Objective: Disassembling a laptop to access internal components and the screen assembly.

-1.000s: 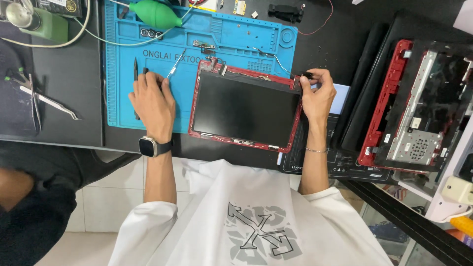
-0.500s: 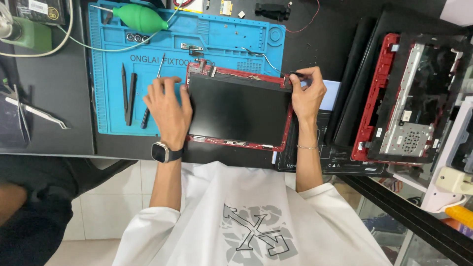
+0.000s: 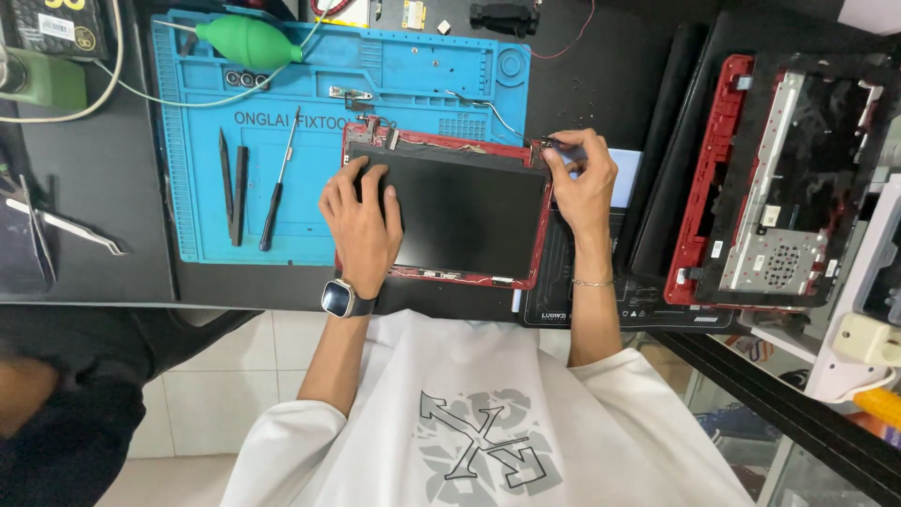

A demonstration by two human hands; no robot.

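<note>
Two hands [image 3: 361, 221] [image 3: 580, 183] on one screen panel [image 3: 460, 211]

Screen panel [image 3: 460, 211] face: dark, matt, smooth, with a red plastic frame [image 3: 441, 143] around it, slightly glossy. Work mat [image 3: 310, 103]: blue, rubbery, matt, moulded ridges and trays. Blower bulb [image 3: 249, 42]: green soft rubber, faint sheen. Pry tools [image 3: 232, 188]: black matt plastic. Tweezers [image 3: 66, 225]: bright bare metal. Surface [image 3: 84, 188]: black, smooth, low gloss. Opened laptop base [image 3: 788, 178]: red plastic edge, grey metal shielding inside, perforated patch. Shirt [image 3: 488, 413]: white cloth, soft, matt. Watch [image 3: 338, 299] face: glossy glass.
</note>
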